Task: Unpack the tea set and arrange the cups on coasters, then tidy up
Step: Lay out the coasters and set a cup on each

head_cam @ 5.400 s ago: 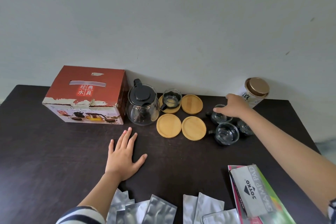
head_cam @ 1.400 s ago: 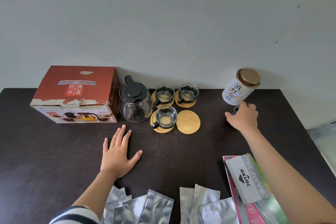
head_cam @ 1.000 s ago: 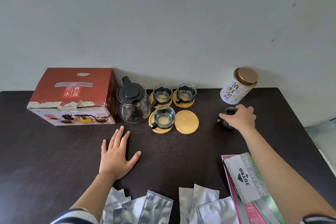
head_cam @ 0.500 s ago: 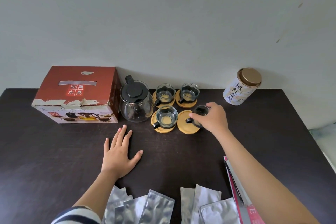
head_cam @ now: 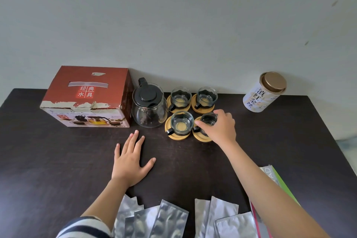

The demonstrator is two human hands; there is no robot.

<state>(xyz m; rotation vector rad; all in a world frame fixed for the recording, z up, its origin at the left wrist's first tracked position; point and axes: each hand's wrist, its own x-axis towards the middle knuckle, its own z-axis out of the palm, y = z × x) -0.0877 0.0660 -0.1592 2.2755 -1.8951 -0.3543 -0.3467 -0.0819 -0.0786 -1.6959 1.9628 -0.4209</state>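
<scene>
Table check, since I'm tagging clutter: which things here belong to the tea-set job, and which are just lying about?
Job: red box, glass teapot, three placed cups, bamboo coasters, fourth cup gripped by the right hand.

Lying about: tea tin, foil sachets, stamp pad pack. Left hand rests flat on the table.

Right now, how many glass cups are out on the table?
4: back-left cup, back-right cup and front-left cup on coasters; front-right cup under the right hand.

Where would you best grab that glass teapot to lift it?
By the black handle at the back of the teapot, reaching from above. The box stands close on its left and cups on its right, so the sides are crowded, and the round glass belly probably offers fingers little purchase.
</scene>
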